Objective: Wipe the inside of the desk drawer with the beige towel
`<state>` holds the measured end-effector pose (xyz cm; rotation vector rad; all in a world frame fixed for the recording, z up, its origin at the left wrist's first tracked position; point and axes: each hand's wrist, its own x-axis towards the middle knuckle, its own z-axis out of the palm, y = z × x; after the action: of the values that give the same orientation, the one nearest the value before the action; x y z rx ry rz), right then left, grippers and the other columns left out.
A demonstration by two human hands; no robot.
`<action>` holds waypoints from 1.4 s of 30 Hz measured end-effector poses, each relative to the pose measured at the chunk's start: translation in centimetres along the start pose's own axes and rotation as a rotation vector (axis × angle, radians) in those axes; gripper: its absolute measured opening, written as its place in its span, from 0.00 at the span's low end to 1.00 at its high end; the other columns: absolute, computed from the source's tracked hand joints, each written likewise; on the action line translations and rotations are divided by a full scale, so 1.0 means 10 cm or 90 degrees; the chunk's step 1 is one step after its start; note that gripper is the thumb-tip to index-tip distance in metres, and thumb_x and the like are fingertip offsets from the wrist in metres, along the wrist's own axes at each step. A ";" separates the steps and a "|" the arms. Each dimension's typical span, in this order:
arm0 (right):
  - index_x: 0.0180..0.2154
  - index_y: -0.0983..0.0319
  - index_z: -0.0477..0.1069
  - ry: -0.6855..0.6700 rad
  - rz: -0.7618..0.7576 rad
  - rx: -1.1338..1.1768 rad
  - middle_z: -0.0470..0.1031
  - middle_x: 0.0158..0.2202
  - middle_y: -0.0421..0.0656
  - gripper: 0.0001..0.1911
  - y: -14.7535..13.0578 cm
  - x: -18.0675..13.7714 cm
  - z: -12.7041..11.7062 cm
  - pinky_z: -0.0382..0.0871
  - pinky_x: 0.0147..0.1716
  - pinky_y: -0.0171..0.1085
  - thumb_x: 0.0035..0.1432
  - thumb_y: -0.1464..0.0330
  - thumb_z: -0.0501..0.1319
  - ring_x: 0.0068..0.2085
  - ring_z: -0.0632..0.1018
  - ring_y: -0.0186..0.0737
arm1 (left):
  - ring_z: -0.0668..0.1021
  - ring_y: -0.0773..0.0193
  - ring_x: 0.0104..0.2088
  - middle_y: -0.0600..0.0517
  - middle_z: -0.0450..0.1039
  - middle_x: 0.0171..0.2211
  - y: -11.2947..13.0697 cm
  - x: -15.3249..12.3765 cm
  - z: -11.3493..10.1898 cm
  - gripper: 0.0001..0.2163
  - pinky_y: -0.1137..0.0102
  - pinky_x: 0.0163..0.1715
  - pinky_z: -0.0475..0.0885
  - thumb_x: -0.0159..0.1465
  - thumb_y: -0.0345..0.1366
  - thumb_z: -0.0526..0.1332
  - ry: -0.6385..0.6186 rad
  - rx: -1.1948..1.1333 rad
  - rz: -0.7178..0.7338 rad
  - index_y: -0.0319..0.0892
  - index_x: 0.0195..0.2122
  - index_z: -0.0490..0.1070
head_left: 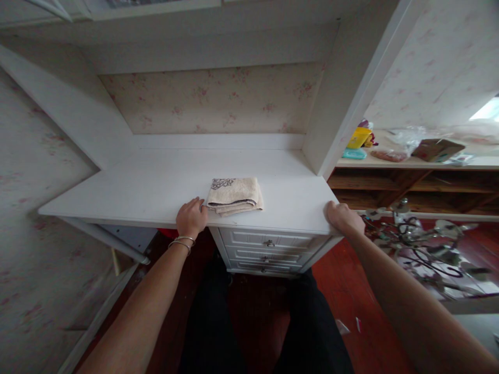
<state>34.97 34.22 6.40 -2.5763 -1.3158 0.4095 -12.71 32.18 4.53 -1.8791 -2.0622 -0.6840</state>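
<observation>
The folded towel point(234, 193) lies on the white tabletop point(156, 176) near its front edge, above the drawers point(268, 244). The hands are well apart: the left hand point(191, 215) rests over the front edge just beside the towel, though whether it grips cannot be told, and the right hand point(345, 215) is clasped on the right edge, near the front corner.

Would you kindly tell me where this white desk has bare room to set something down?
The desktop is bare left of the folded cloth, out to the left side panel, and behind the cloth to the back ledge. A smaller patch separates the cloth from the right hand. It's crowded between cloth and left hand.
</observation>
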 end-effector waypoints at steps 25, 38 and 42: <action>0.56 0.72 0.69 0.005 0.003 -0.003 0.73 0.50 0.68 0.36 -0.03 -0.04 -0.03 0.69 0.48 0.57 0.64 0.52 0.42 0.54 0.73 0.67 | 0.74 0.56 0.56 0.47 0.73 0.56 -0.03 0.00 0.04 0.19 0.63 0.59 0.64 0.66 0.36 0.49 0.009 0.011 -0.003 0.41 0.51 0.76; 0.56 0.70 0.69 0.006 0.010 0.011 0.73 0.51 0.68 0.36 -0.04 -0.06 -0.05 0.69 0.49 0.58 0.64 0.51 0.42 0.55 0.73 0.67 | 0.73 0.56 0.57 0.45 0.73 0.56 0.01 -0.01 0.01 0.19 0.63 0.59 0.64 0.66 0.35 0.49 0.013 -0.009 0.001 0.39 0.51 0.76; 0.57 0.70 0.69 0.003 0.006 0.013 0.73 0.50 0.68 0.37 -0.03 -0.06 -0.05 0.69 0.49 0.57 0.64 0.50 0.42 0.55 0.73 0.67 | 0.74 0.57 0.56 0.47 0.74 0.55 0.02 -0.01 -0.01 0.19 0.63 0.59 0.64 0.66 0.35 0.49 0.010 0.006 0.002 0.41 0.50 0.76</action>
<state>34.52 33.87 7.04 -2.5668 -1.2915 0.4157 -12.48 32.07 4.60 -1.8653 -2.0485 -0.6860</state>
